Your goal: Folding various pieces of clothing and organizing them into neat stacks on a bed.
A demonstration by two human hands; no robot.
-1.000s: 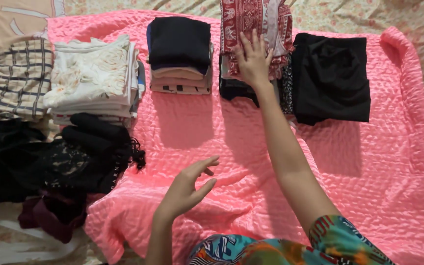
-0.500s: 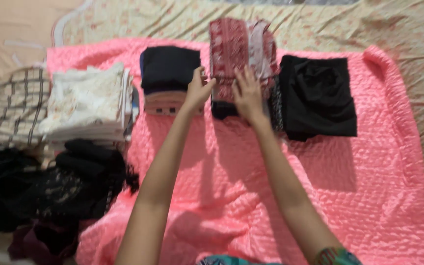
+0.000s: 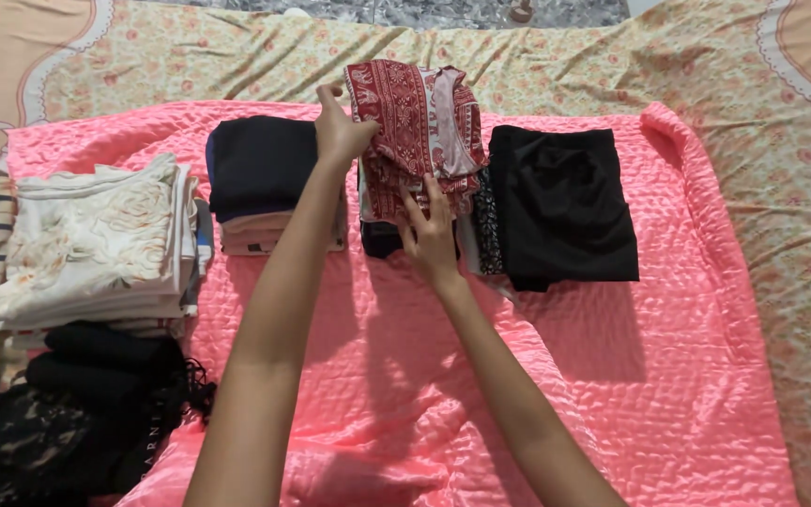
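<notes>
pink quilt (image 3: pixel 612 376) — both hands on red garment (image 3: pixel 415 131)

Patterned red cloth garment (image 3: pixel 415 131), matt black folded fabric (image 3: pixel 565 202), glossy quilted pink bedspread (image 3: pixel 687 376)

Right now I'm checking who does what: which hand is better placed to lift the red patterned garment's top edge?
Probably left. The left hand already grips the red patterned garment at its upper corner; the right hand lies flat on its lower edge.
</notes>
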